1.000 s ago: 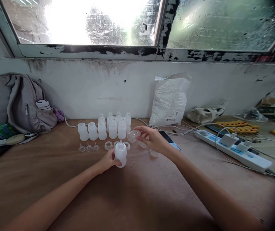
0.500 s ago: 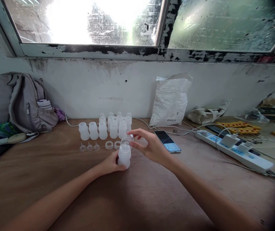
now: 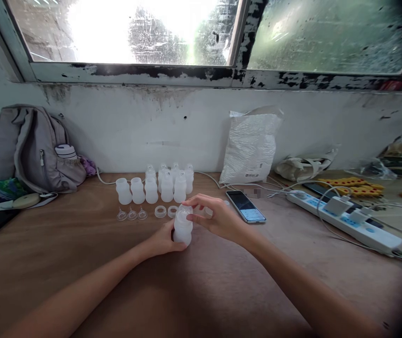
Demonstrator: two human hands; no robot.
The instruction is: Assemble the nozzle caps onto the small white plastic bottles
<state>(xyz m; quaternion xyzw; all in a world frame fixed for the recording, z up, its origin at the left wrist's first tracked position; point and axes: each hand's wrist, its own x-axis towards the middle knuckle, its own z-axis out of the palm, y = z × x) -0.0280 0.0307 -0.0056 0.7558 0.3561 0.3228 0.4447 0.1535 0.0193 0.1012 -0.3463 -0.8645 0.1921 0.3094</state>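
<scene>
My left hand is wrapped round a frosted white baby bottle, held upright near the middle of the table. At the bottle's mouth, the fingers of my right hand grip a clear domed cap; whether it is seated cannot be made out. Just behind the bottle lie white collar rings, partly hidden by it. Three clear teats lie in a row to their left. Two open bottles stand behind the teats, beside several bottles with clear tops.
A phone lies right of my right hand. Farther right are a power strip with cables and yellow pieces. A white mailer bag leans on the wall. At left sits a grey backpack.
My right hand has brought the clear cap down and slightly left, from just above the bottle onto its mouth. My left hand keeps its hold on the bottle.
</scene>
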